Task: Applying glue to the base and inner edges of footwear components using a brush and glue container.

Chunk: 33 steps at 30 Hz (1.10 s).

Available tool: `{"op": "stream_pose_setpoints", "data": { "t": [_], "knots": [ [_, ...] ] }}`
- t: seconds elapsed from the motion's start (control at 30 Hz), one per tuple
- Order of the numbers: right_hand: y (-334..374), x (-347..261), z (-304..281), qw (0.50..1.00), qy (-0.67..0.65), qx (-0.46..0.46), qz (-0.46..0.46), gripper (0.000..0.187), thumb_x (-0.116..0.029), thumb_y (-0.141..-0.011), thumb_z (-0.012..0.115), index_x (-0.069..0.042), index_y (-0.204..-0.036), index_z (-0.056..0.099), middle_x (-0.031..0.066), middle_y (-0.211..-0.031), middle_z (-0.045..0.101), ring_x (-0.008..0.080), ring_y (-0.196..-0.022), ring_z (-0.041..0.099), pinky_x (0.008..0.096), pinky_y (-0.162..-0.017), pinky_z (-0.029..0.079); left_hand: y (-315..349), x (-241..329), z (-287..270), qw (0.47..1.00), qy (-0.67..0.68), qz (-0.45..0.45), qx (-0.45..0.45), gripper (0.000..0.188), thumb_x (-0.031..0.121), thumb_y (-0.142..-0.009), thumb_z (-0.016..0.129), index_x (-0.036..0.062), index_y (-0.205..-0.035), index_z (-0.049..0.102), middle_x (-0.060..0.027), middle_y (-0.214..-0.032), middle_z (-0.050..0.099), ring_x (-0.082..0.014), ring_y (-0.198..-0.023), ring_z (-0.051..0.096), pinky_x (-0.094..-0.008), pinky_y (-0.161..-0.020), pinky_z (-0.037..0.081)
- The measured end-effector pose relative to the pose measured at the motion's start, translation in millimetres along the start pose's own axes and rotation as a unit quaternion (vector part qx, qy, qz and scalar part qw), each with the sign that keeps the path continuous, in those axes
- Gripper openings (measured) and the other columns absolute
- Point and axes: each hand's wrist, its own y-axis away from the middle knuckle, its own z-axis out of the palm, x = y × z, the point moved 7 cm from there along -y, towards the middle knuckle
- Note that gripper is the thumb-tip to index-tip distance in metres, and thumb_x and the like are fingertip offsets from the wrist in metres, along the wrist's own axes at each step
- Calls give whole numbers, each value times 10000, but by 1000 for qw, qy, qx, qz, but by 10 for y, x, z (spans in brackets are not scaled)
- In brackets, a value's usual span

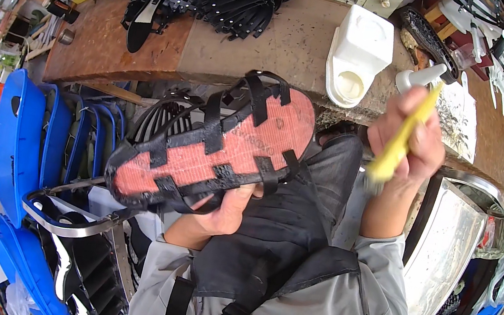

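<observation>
Sandal (211,127) is gripped at its near side by the left hand (223,218), red sole (283,120) showing, while some yellow brush (403,138) gets clasped in the curled-up right hand (424,147).

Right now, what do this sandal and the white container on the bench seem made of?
The sandal: ribbed pink face, perhaps matte rubber or foam; slightly shiny black straps, apparently leather or synthetic. The white container: probably moulded plastic, smooth with rounded corners.
</observation>
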Motion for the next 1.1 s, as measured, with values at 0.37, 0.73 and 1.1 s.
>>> {"op": "stream_pose_setpoints", "data": {
  "t": [0.37, 0.73, 1.1],
  "knots": [
    [102, 196, 101, 995, -1, 55, 83, 243, -159, -884, 549, 72, -959, 542, 150, -746, 632, 170, -505, 623, 210, -431, 509, 179, -263, -48, 923, 339, -115, 140, 276, -61, -788, 538, 21, -1048, 494, -117, -911, 579, -201, -783, 576, -317, -659, 510],
    [11, 67, 708, 874, 458, -143, -77, 174, -63, -740, 704, 24, -883, 659, 120, -824, 661, 223, -679, 647, 275, -614, 519, 17, -43, 82, 992, 102, -62, -28, 269, -23, -781, 620, -21, -1042, 556, -59, -990, 623, -136, -913, 606, -277, -822, 487],
    [207, -74, 1029, 783, 481, -319, -232, 157, -98, -709, 642, 34, -793, 657, 119, -719, 631, 174, -507, 588, 252, -411, 430, 132, 179, 103, 994, -4, 37, -98, 224, -2, -747, 638, -34, -964, 595, -67, -924, 655, -132, -831, 623, -267, -824, 466]
  ]
}}
